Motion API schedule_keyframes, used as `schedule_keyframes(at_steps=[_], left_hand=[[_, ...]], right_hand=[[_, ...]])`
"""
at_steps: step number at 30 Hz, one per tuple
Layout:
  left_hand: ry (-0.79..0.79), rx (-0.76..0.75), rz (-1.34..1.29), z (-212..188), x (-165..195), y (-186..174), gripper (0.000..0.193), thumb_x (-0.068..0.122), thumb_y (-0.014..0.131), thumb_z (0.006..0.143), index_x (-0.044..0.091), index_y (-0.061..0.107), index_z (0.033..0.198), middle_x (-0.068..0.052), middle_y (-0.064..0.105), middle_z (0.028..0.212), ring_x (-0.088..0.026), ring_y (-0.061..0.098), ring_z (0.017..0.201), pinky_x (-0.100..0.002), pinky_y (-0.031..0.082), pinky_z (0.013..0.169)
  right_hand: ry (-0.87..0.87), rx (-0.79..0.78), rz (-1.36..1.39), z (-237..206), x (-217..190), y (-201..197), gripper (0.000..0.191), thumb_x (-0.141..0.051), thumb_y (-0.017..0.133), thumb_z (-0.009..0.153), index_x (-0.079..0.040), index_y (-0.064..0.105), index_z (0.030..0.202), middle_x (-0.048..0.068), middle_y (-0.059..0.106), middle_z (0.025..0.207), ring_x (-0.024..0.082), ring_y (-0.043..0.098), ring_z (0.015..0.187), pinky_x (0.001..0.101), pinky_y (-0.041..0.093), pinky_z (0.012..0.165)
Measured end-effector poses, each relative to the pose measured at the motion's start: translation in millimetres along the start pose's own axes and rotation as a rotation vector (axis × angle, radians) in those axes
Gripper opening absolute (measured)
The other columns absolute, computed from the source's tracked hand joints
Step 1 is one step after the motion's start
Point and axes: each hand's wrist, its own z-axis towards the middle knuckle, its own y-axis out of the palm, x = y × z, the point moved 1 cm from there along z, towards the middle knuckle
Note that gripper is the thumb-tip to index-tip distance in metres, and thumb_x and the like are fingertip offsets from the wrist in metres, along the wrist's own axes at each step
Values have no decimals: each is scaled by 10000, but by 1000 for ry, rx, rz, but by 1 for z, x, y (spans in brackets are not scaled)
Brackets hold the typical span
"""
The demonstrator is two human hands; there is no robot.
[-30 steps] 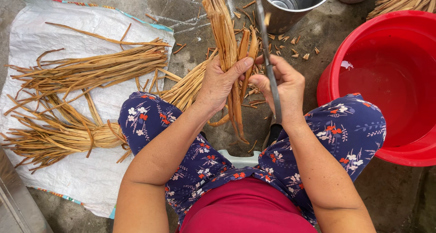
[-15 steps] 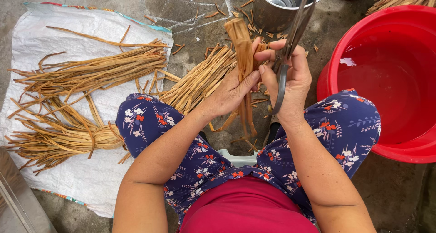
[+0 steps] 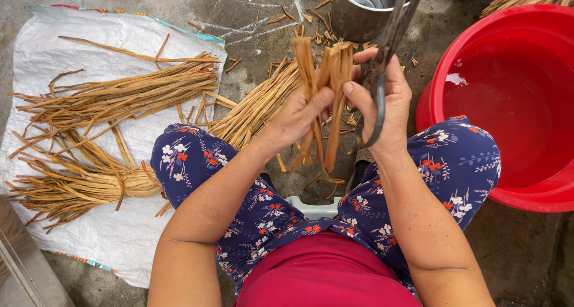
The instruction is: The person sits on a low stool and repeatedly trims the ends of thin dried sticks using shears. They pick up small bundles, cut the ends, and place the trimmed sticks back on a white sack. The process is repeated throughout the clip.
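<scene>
Both grips closed: left hand (image 3: 296, 118) pinches a small bunch of tan strips (image 3: 326, 98) upright betw. the knees, thumb over the front; right hand (image 3: 385, 107) steadies the same bunch w/ its fingertips and also has a pair of dark metal scissors (image 3: 388, 38) hooked in the palm, blades pointing up & away, approx. closed. Bunch tops look squared off, level w/ each other. Short cut bits (image 3: 287, 14) lie scattered on the concrete floor (image 3: 239, 2) near a metal pot (image 3: 359, 8), so some trimming looks done. Left to do, by my read: plenty. A long loose sheaf (image 3: 251, 107) runs under the left arm, and more tied bundles (image 3: 113, 98) sit on a white woven sack (image 3: 89, 235). Red basin (image 3: 508, 104) at right holds water, no strips visible in it.
</scene>
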Motion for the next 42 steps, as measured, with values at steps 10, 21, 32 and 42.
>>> schedule_keyframes(at_steps=[10, 21, 32, 42], left_hand=[[20, 366, -233, 0, 10, -1, 309, 214, 776, 934, 55, 639, 1161, 25, 674, 939, -46, 588, 723, -208, 506, 615], [43, 236, -313, -8, 22, -5, 307, 176, 774, 981, 20, 694, 1233, 7, 710, 1001, -59, 582, 798, -222, 505, 723], [-45, 286, -140, -8, 11, -2, 244, 205, 726, 1019, 19, 727, 1176, -11, 700, 902, -69, 611, 713, -216, 513, 635], [127, 321, 59, -9, 22, 6, 319, 156, 805, 935, 67, 657, 1203, -11, 730, 1097, -89, 699, 1005, -259, 601, 882]], right_hand=[[-61, -52, -85, -4, 0, 9, 454, 113, 752, 970, -89, 560, 1327, -3, 633, 1093, 76, 613, 1012, 231, 547, 913], [-67, -107, -11, -9, 2, 10, 447, 90, 786, 991, -87, 555, 1331, 12, 629, 1081, 80, 621, 1000, 225, 554, 928], [-99, -66, 12, -8, -6, 4, 436, 92, 813, 979, -79, 566, 1294, -1, 641, 1125, 74, 602, 983, 209, 535, 905], [-141, -73, -90, -9, -9, 6, 438, 77, 824, 1003, -87, 558, 1310, -12, 619, 1055, 69, 598, 990, 215, 535, 916]])
